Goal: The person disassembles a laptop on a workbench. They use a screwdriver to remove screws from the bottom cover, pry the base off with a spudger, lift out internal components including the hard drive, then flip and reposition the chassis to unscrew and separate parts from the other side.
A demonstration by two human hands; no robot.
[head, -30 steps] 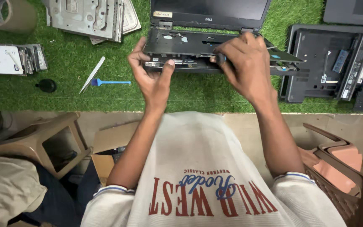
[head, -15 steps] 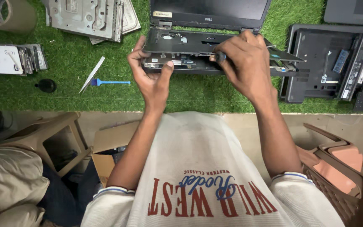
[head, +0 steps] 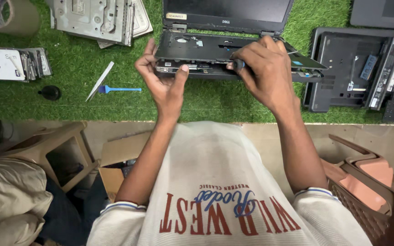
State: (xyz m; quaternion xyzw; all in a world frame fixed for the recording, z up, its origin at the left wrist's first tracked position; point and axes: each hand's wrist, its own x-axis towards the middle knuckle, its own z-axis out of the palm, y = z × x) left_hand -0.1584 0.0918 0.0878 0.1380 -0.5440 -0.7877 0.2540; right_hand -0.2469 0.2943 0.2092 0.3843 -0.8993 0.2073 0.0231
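Note:
A black laptop (head: 215,50) lies open on green artificial turf, its keyboard removed and its top cover lifted off the base along the front edge. My left hand (head: 163,82) grips the front left corner of the cover, thumb pressed at the gap. My right hand (head: 263,70) rests on the cover's front right part and holds a dark-handled tool (head: 238,64) whose tip points into the seam. The tool's tip is hidden by the cover.
A blue plastic pry tool (head: 119,89) and a white flat stick (head: 99,81) lie left of the laptop. A stack of drives (head: 12,64), a black cap (head: 50,92), metal brackets (head: 96,18), a tape roll (head: 3,13) and another opened laptop base (head: 352,68) surround it.
My left thumb has shifted slightly along the front edge of the cover. My right hand holds its place on the cover.

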